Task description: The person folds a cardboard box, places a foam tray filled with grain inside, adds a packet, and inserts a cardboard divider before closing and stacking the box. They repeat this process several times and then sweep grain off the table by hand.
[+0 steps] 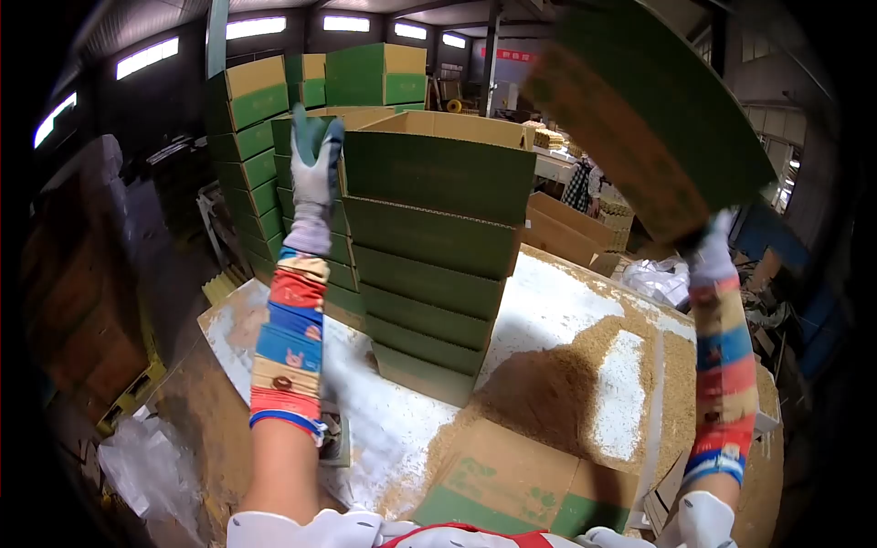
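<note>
While the right hand (711, 251) clamps a flat green carton (639, 100) up high, right of the stack of nested boxes (438, 247), the left hand (315, 160) rests open-fingered against that stack's top left corner. A dusty table (548, 301) sits under the stack.

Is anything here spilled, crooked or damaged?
Yes. Brown, sawdust-like grains lie scattered over the white table, thickest beside the stack of green boxes. They look spilled. Nothing else clearly stands out.
</note>
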